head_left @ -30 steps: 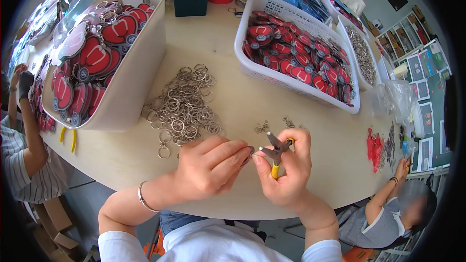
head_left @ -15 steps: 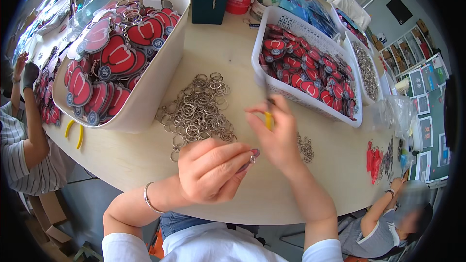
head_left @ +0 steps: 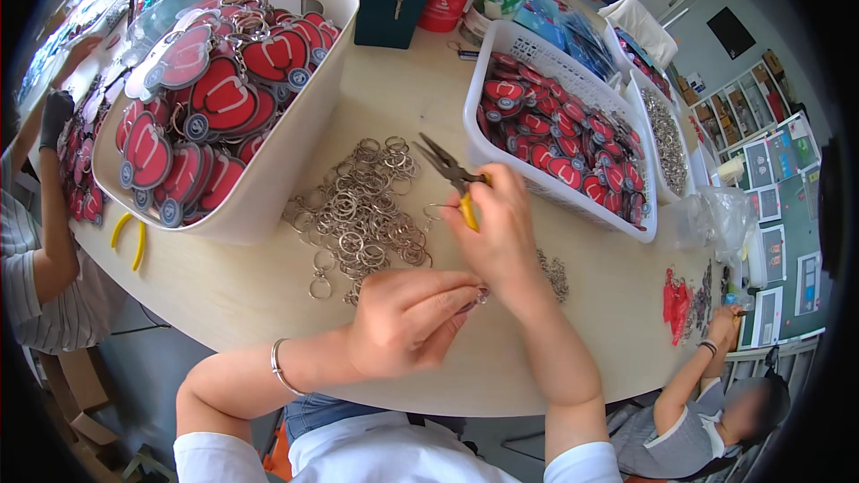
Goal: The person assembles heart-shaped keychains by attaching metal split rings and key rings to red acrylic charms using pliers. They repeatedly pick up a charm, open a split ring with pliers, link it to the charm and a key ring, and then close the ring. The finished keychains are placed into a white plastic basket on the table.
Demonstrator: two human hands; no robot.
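Observation:
My left hand is closed in a pinch around a small charm, mostly hidden by the fingers, with a bit of metal showing at its edge. My right hand grips long-nosed pliers with dark jaws and yellow handles; the jaws point away to the left and look slightly parted. A metal ring shows beside the right fingertips; whether they hold it I cannot make out. Just beyond my left hand lies a heap of split key rings. Small metal connectors lie partly behind my right wrist.
A cream bin of red heart-shaped keychains stands left. At right is a white basket of red charms, beside another tray of metal parts. Yellow-handled pliers lie left. People work at both sides and across the table.
The pliers have swung into plain view, their jaws turned left over the table near the ring heap. My left hand has shifted slightly right, nearer my right wrist, still pinching the charm.

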